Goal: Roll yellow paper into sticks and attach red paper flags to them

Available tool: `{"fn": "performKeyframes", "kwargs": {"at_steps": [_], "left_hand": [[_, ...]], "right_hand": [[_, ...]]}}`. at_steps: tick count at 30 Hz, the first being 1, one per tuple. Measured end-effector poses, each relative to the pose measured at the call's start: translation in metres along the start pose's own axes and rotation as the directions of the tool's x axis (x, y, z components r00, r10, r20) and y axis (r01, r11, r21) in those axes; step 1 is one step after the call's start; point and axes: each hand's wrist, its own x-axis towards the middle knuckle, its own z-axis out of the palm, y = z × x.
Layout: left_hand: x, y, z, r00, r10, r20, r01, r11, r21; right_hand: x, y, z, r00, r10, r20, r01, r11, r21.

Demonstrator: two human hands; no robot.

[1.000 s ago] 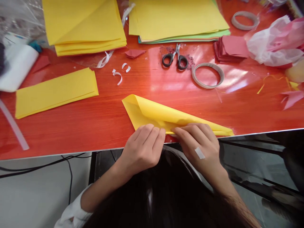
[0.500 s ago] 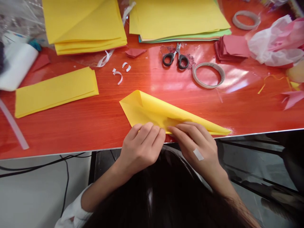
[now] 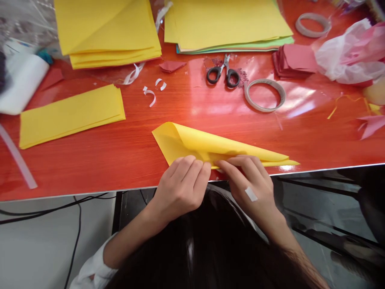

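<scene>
A sheet of yellow paper (image 3: 207,142), curled over into a long cone-like shape, lies at the table's near edge. Its wider end points left and its narrow tip right. My left hand (image 3: 185,182) is closed on the paper's near edge, fingers bent and pressed together. Close beside it, my right hand (image 3: 251,180) pinches the same edge further right; its fingertips are partly hidden by the paper's fold. A small white piece of tape (image 3: 250,194) sticks to the back of my right hand.
Black-handled scissors (image 3: 223,74) and a tape roll (image 3: 281,105) lie beyond the paper. Folded yellow strips (image 3: 72,114) are at left. Stacks of yellow sheets (image 3: 108,28), dark red paper pieces (image 3: 294,60) and another tape roll (image 3: 313,32) stand farther back.
The upper fold of the yellow paper has rolled down toward me, and its right tip has shifted right and parted into two layers. Both hands keep nearly the same place.
</scene>
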Motion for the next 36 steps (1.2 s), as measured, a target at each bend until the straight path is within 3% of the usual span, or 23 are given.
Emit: {"fn": "performKeyframes", "kwargs": {"at_steps": [6,20,31,33,36], "left_hand": [[-0.002,0.001,0.002,0.999,0.029,-0.023,-0.029,1.0,0.002],[-0.004,0.0,0.005,0.998,-0.064,-0.018,0.064,0.998,-0.011],[-0.003,-0.001,0.003,1.0,-0.009,-0.028,0.008,0.999,-0.031],[-0.003,-0.004,0.001,0.999,-0.032,-0.008,0.031,0.998,-0.049],[-0.002,-0.018,-0.003,0.99,-0.09,0.11,0.112,0.97,-0.217]], "right_hand": [[0.001,0.001,-0.002,0.999,-0.005,0.032,0.004,1.0,0.024],[-0.001,0.001,0.001,1.0,-0.011,0.017,0.009,0.997,0.071],[0.001,0.003,0.002,0.999,0.032,-0.016,-0.031,0.998,0.06],[0.001,0.003,0.002,1.0,0.031,-0.001,-0.03,0.998,0.059],[0.001,0.004,0.001,1.0,0.016,0.025,-0.017,0.998,0.064]]}}
